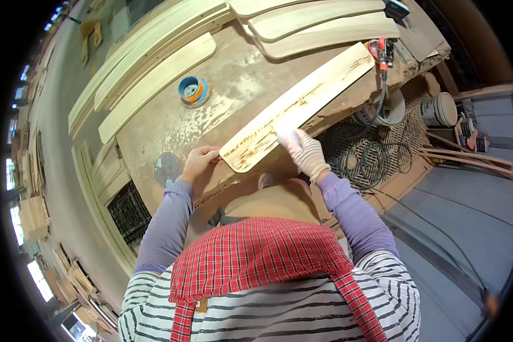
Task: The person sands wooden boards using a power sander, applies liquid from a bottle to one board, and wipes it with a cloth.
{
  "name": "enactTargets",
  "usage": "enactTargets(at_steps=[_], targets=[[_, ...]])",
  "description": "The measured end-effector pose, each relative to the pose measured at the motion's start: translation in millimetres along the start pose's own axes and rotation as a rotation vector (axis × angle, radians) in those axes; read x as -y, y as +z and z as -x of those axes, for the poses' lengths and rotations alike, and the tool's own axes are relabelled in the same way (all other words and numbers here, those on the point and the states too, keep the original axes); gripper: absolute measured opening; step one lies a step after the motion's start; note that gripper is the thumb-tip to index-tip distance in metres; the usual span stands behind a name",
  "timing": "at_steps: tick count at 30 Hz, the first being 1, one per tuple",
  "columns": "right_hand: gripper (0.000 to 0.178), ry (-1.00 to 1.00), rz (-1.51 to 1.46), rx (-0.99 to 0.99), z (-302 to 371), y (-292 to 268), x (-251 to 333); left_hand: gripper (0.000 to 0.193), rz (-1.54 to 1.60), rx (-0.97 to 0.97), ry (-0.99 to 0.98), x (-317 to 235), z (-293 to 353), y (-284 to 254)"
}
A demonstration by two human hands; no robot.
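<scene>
A long pale wooden slat [302, 105] with rounded ends and dark streaks lies diagonally across a dusty brown workbench [171, 122]. My bare left hand [199, 161] grips the slat's near end at its left edge. My right hand [303, 151], in a striped work glove, presses a small pale pad onto the slat's near half. I cannot tell what the pad is made of.
A blue and orange round tub [192, 89] stands on the bench. Several curved slats [319, 25] are stacked at the far end, more [142, 62] along the left. An orange power tool [382, 52] lies at the bench's right edge, its hose and cables [370, 157] and a white bucket [439, 108] on the floor.
</scene>
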State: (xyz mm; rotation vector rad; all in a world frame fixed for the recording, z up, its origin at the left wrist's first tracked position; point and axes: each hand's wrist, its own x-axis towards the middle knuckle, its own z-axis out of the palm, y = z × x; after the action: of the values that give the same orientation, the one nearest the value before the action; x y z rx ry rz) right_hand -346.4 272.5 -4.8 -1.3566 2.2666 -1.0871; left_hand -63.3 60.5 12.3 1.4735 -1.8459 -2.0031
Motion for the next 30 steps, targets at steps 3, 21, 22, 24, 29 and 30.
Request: enactTargets(at_steps=[3,21,22,24,29,30], targets=[[0.034,0.381,-0.356,-0.091,-32.3,-37.8,-19.8,0.024,-0.023,-0.009,0.006,8.3,-1.9,-2.4],[0.040,0.649,-0.739,-0.063,-101.4,-114.7,-57.0,0.024,0.006,-0.178,-0.077,9.0,6.7,8.2],[0.040,0.620,-0.678,-0.136,-110.8,-129.6,-67.2,0.023,-0.005,-0.234,-0.102,9.3,9.2,13.5],[0.038,0.530,-0.437,-0.268,-128.9,-147.8,-121.9,0.022,-0.017,-0.313,-0.115,8.8,8.8,21.2],[0.040,0.347,-0.159,-0.134,-134.4,-161.2,-137.9,0.022,0.059,-0.475,-0.192,23.3,12.8,35.8],[0.040,0.338,-0.202,-0.071,-130.6,-161.3,-138.3,0.022,0.061,-0.495,-0.198,25.8,14.1,36.3]])
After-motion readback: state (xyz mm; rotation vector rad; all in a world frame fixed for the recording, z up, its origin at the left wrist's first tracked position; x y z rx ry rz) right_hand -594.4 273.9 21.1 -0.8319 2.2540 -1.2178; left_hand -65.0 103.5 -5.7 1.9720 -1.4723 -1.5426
